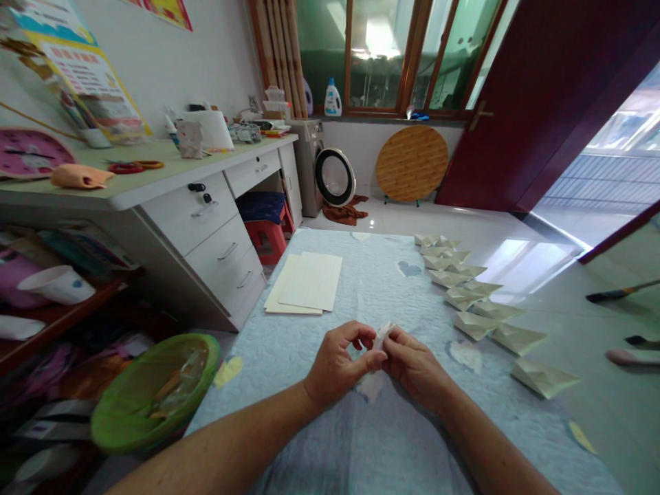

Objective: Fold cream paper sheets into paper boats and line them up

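My left hand (343, 364) and my right hand (415, 371) meet low in the middle of the view, pinching a small folded piece of white paper (383, 335) between their fingers. The paper's exact shape is partly hidden by my fingertips. Both hands hover over a pale blue quilted mat (361, 289). To the left of them lies a stack of cream paper sheets (306, 283). Along the mat's right side runs a double line of several folded paper boats (541, 378), the nearest about a hand's length from my right hand.
A green basin (155, 392) sits at lower left beside a cluttered shelf (56, 289). A white desk with drawers (196, 220) stands beyond it. A front-loading washing machine (309, 165) and a round tabletop (411, 163) stand at the back. A dark-tipped stick (616, 292) lies at right.
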`<state>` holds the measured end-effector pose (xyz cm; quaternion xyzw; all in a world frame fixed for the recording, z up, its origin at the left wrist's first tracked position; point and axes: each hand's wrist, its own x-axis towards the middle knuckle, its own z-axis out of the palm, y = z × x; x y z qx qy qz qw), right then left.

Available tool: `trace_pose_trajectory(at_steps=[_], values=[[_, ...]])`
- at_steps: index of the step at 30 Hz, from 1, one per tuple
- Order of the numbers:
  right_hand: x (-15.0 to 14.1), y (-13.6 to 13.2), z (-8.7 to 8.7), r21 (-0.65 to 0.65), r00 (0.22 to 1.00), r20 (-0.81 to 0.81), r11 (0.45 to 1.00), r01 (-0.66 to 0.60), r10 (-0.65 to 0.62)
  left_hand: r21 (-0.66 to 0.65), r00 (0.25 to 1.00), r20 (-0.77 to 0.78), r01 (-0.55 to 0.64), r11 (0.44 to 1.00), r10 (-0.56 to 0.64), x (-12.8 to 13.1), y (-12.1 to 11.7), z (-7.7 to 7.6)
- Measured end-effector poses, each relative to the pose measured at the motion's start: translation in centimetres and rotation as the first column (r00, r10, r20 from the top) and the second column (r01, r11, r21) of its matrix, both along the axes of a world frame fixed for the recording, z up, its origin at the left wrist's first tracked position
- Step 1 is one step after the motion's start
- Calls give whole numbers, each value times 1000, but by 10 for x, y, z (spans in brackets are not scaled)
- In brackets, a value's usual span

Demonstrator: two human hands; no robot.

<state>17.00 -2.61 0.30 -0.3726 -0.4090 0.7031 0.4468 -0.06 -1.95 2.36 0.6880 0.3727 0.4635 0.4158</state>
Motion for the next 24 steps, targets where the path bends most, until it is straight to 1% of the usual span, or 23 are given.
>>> trace_pose_trajectory(at_steps=[2,3,4,5,6,7,8,9,10,11,12,14,16,20,22,24], values=[[2,0,-1,43,999,49,999,-9,6,45,999,-37,-14,999,15,0,0,0],[3,0,-2,91,995,98,996,8,-17,72,998,-59,-24,997,28,0,0,1],[4,0,-2,165,984,164,985,44,-72,102,996,-82,-37,994,45,0,0,0],[6,0,-1,265,959,236,960,92,-157,131,992,-105,-51,990,65,0,1,0],[7,0,0,383,918,297,913,138,-263,162,988,-126,-66,985,86,-1,2,0],[9,-2,2,503,864,340,848,167,-372,194,984,-144,-78,978,107,-1,2,-1],[10,-3,5,610,807,366,774,169,-464,228,979,-158,-87,970,125,-1,3,-2],[10,-5,7,694,759,382,706,141,-527,266,975,-170,-92,960,141,-1,4,-2],[10,-7,10,749,723,403,656,93,-562,306,971,-182,-94,947,155,0,5,-3],[10,-9,12,781,695,427,624,39,-579,347,967,-192,-96,933,170,0,6,-4],[9,-11,14,796,671,455,606,-12,-585,386,962,-200,-97,917,186,0,6,-5],[6,-14,16,805,631,492,589,-68,-600,453,952,-218,-98,886,217,1,6,-7],[4,-14,16,813,608,489,579,-60,-625,507,940,-239,-93,857,243,2,6,-7],[2,-13,15,839,597,430,544,13,-677,572,918,-291,-60,818,271,3,5,-7],[2,-13,15,842,593,437,540,-4,-677,587,911,-304,-50,808,277,4,4,-7],[3,-13,16,835,589,458,549,-29,-666,594,907,-313,-45,803,282,4,4,-7]])
